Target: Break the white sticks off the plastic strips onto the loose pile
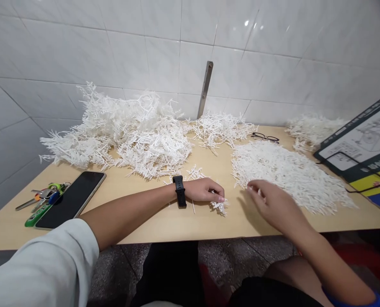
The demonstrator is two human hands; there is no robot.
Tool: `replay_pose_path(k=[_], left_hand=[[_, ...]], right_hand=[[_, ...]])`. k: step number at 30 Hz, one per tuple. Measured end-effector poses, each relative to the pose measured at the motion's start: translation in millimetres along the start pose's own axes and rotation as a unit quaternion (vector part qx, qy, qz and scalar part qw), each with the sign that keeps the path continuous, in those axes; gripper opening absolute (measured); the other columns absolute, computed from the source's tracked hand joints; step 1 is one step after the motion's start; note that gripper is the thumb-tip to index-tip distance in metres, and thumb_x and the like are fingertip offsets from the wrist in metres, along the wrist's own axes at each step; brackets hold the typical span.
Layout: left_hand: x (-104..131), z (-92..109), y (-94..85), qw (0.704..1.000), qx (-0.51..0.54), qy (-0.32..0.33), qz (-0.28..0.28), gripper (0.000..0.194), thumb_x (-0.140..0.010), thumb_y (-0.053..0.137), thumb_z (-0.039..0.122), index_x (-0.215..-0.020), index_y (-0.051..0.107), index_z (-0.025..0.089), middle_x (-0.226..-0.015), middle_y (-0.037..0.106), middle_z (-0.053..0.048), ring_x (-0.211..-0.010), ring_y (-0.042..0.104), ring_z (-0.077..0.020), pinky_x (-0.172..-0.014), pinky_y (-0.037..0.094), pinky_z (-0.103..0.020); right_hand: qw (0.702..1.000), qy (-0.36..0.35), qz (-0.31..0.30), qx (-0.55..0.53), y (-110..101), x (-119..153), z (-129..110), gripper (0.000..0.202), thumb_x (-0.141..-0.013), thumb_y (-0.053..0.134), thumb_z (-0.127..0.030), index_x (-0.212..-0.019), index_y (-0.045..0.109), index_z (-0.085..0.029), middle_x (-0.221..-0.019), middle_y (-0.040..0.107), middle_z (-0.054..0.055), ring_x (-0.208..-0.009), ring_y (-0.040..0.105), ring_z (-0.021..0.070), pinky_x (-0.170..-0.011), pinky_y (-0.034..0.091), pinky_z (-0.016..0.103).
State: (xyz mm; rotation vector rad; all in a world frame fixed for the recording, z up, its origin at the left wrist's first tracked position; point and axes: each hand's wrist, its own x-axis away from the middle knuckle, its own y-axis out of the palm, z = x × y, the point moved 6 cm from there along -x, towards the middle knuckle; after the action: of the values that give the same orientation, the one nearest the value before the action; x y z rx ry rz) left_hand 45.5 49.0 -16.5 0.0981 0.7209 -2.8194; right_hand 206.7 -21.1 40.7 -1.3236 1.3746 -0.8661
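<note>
My left hand [205, 189], with a black watch on its wrist, is closed in a pinch on a small bunch of white strands [220, 207] low over the table's front part. To its right is my right hand [273, 204], its fingers curled together at the left edge of a flat spread of short white pieces [282, 170]; anything between its fingertips is too small to make out. A tall, tangled heap of white branching strands [129, 132] stands at the back left. A few loose strands [195, 172] lie just behind my left wrist.
On the left lie a phone [73, 198] and keys [44, 195]. A smaller white pile [221, 128] sits by the wall near a metal bracket [205, 89]. Glasses [265, 137] lie behind the flat spread. A printed box [365, 153] stands at the right, another white pile [314, 128] behind it.
</note>
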Motion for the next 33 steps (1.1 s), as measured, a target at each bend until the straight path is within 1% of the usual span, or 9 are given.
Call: replay_pose_path(k=[4,10,14,16,18,21,27,30,33], left_hand=[[0.5,2.6,0.1,1.000,0.006,-0.004,0.004,0.047,-0.089,0.051,0.059,-0.084,0.065,0.014,-0.079,0.063,-0.003,-0.074,0.053,-0.0115,-0.073,0.040,-0.022],[-0.7,8.1,-1.5,0.999,-0.031,0.013,0.009,0.042,-0.089,0.054,0.055,-0.078,0.064,0.015,-0.078,0.062,-0.004,-0.076,0.054,-0.0134,-0.076,0.040,-0.024],[-0.8,3.6,-6.8,0.999,-0.027,-0.002,0.035,0.042,-0.091,0.051,0.053,-0.079,0.061,0.015,-0.080,0.061,-0.004,-0.075,0.052,-0.0130,-0.075,0.040,-0.024],[-0.5,1.6,-6.2,0.999,-0.025,-0.018,0.037,0.040,-0.092,0.050,0.052,-0.082,0.061,0.015,-0.080,0.061,-0.003,-0.075,0.052,-0.0123,-0.073,0.039,-0.023],[0.2,2.0,-5.3,0.998,-0.018,-0.034,0.046,0.039,-0.092,0.050,0.051,-0.082,0.060,0.015,-0.077,0.059,-0.001,-0.072,0.050,-0.0113,-0.070,0.038,-0.022],[1.8,5.3,-4.8,0.996,-0.004,-0.056,0.071,0.039,-0.092,0.050,0.050,-0.080,0.059,0.014,-0.072,0.055,0.000,-0.068,0.046,-0.0102,-0.067,0.036,-0.022],[3.8,10.6,-4.9,0.991,-0.011,-0.088,0.100,0.036,-0.092,0.048,0.046,-0.079,0.058,0.013,-0.069,0.052,0.002,-0.065,0.042,-0.0091,-0.062,0.034,-0.021],[3.8,11.5,-5.4,0.988,-0.052,-0.096,0.105,0.033,-0.092,0.047,0.041,-0.076,0.056,0.014,-0.066,0.050,0.003,-0.063,0.041,-0.0088,-0.060,0.032,-0.021],[3.0,12.1,-5.3,0.986,-0.087,-0.094,0.109,0.028,-0.091,0.045,0.033,-0.073,0.055,0.015,-0.065,0.051,0.003,-0.063,0.042,-0.0092,-0.062,0.032,-0.022]], right_hand=[[0.968,-0.055,-0.154,-0.188,37.5,8.3,-39.4,0.037,-0.095,0.043,-0.044,-0.073,0.060,-0.020,-0.067,0.061,0.002,-0.063,0.054,0.0162,-0.059,0.039,0.027],[0.961,-0.081,-0.153,-0.217,42.7,37.1,-60.4,0.043,-0.098,0.038,-0.039,-0.060,0.041,-0.020,-0.057,0.044,-0.003,-0.055,0.039,0.0115,-0.055,0.029,0.026],[0.955,-0.099,-0.200,-0.193,34.5,51.0,-49.2,0.040,-0.099,0.038,-0.037,-0.064,0.048,-0.020,-0.062,0.055,0.000,-0.059,0.050,0.0138,-0.060,0.036,0.026],[0.979,-0.064,-0.153,-0.121,26.0,41.3,-25.7,0.031,-0.098,0.038,-0.030,-0.078,0.059,-0.020,-0.074,0.065,0.005,-0.068,0.059,0.0187,-0.063,0.040,0.029],[0.998,-0.024,-0.049,-0.012,13.6,27.0,-2.7,0.028,-0.094,0.037,-0.020,-0.098,0.064,-0.019,-0.090,0.069,0.012,-0.081,0.063,0.0254,-0.066,0.042,0.033],[0.996,0.005,0.067,0.054,5.5,16.0,4.7,0.030,-0.093,0.038,-0.019,-0.108,0.063,-0.016,-0.098,0.069,0.015,-0.084,0.063,0.0271,-0.066,0.044,0.035],[0.988,-0.092,0.107,0.060,26.3,22.8,-57.0,0.037,-0.092,0.052,-0.054,-0.079,0.055,-0.019,-0.067,0.060,0.003,-0.061,0.056,0.0184,-0.058,0.036,0.029],[0.966,-0.154,0.162,0.127,25.6,23.8,-79.4,0.034,-0.095,0.050,-0.047,-0.081,0.058,-0.017,-0.067,0.060,0.004,-0.066,0.056,0.0202,-0.063,0.033,0.031],[0.957,-0.191,0.153,0.158,25.8,17.1,-84.4,0.027,-0.098,0.046,-0.032,-0.083,0.062,-0.016,-0.068,0.062,0.005,-0.066,0.055,0.0195,-0.065,0.029,0.032]])
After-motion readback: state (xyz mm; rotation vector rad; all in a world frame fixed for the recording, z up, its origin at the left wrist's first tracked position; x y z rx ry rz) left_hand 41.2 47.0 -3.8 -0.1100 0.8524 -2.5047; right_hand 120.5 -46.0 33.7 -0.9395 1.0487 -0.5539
